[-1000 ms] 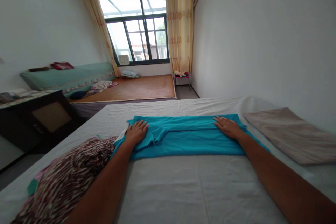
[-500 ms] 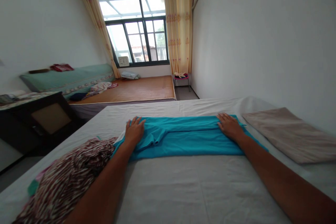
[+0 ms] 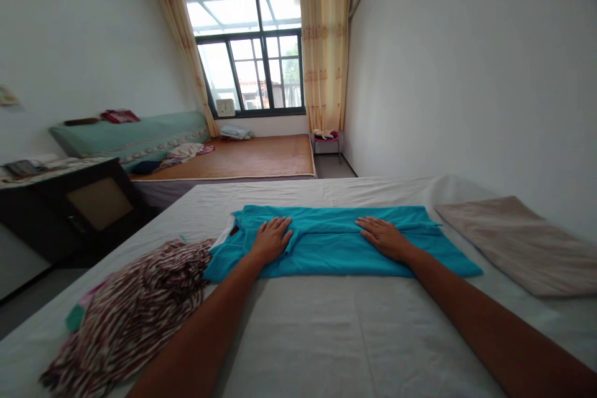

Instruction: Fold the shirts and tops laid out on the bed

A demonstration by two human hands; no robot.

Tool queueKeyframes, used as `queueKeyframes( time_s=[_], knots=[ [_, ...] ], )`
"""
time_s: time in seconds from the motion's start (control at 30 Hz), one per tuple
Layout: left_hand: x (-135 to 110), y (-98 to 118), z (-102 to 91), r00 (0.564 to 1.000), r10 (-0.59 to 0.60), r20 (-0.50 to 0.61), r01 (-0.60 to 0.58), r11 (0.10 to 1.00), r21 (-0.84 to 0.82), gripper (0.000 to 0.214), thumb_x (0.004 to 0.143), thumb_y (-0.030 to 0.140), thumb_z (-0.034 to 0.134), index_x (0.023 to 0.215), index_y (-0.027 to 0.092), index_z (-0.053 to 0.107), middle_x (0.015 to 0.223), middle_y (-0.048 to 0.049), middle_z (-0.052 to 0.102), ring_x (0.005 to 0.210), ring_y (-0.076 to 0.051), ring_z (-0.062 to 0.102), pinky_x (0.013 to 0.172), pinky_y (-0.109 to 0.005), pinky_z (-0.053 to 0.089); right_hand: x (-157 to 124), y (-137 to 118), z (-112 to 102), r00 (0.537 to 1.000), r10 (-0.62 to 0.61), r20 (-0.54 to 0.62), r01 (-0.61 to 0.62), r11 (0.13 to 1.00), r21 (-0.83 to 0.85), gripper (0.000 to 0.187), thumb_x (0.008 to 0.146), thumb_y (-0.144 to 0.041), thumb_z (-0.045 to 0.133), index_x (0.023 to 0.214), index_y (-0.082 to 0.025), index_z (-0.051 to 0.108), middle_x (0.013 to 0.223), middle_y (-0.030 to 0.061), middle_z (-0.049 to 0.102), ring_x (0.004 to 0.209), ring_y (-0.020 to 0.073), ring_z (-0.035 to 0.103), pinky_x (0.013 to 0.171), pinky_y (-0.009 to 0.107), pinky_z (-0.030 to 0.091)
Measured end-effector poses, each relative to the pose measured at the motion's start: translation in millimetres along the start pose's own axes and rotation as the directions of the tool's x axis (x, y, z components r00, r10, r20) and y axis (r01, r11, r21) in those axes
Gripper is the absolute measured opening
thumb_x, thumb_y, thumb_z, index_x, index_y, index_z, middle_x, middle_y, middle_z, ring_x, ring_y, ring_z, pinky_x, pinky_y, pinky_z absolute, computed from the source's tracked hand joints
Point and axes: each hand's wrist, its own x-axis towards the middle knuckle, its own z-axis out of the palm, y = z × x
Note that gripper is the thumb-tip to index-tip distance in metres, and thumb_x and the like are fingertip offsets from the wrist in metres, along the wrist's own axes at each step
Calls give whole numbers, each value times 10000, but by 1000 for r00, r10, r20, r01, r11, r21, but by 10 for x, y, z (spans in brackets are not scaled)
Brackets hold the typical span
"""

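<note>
A turquoise garment [image 3: 329,249] lies folded into a long band across the white bed sheet [image 3: 326,329]. My left hand [image 3: 272,239] rests flat on the left half of the garment, fingers stretched out. My right hand [image 3: 383,237] lies flat on its right half, fingers spread. Neither hand grips the cloth. A small dark label shows near the garment's left end.
A heap of red-and-white striped clothes [image 3: 135,308] lies at the bed's left edge. A folded beige cloth [image 3: 517,242] lies at the right by the wall. Beyond stand a dark cabinet [image 3: 69,205], a second bed with a bamboo mat [image 3: 242,158], a small stool [image 3: 326,138] and a window.
Both hands have slid inward along the turquoise garment, from its two ends toward its middle. The view has shifted slightly.
</note>
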Motion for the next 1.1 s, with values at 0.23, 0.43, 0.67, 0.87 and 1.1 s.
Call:
queueKeyframes(
  time_s=[0.23, 0.43, 0.67, 0.87, 1.1],
  knots=[
    [-4, 10, 16, 1000, 16, -16, -16, 1000, -4, 512, 972, 479, 259, 1432, 284, 372, 1480, -26, 412, 1379, -243, 329, 1123, -476, 244, -1, -35, -6, 999, 34, -17, -34, 999, -6, 536, 960, -511, 252, 1370, -272, 501, 1430, 24, 479, 1340, 239, 398, 1112, 456, 294],
    [0, -14, 45, 1000, 9, -22, -10, 1000, -29, 514, 968, 475, 273, 1429, 276, 383, 1481, -31, 410, 1377, -248, 330, 1123, -480, 240, -5, -63, -10, 998, 55, -16, -55, 998, -37, 525, 958, -500, 257, 1374, -283, 493, 1440, 14, 468, 1346, 229, 389, 1118, 442, 286],
    [-5, -41, 64, 999, 17, -30, -18, 999, -43, 518, 962, 480, 276, 1428, 282, 382, 1473, -30, 423, 1372, -247, 340, 1122, -479, 236, -162, 199, -1, 984, 175, 21, -170, 975, -146, 557, 949, -502, 245, 1416, -264, 431, 1475, 29, 420, 1371, 214, 346, 1125, 428, 260],
    [-2, -47, 75, 999, 11, -30, -12, 999, -51, 515, 961, 478, 268, 1427, 290, 377, 1481, -27, 412, 1379, -249, 326, 1121, -487, 229, -497, 728, -98, 883, 458, -100, -468, 849, -243, 526, 940, -427, 268, 1349, -199, 509, 1440, 79, 466, 1330, 259, 405, 1101, 480, 273],
    [3, -42, 71, 1000, 15, -27, -17, 998, -59, 519, 960, 483, 262, 1424, 285, 380, 1480, -32, 412, 1381, -247, 321, 1119, -491, 231, -623, 1074, -398, 702, 691, -171, -712, 685, -155, 531, 919, -447, 370, 1225, -75, 592, 1209, 205, 632, 1104, 325, 599, 923, 430, 458]
  ],
)
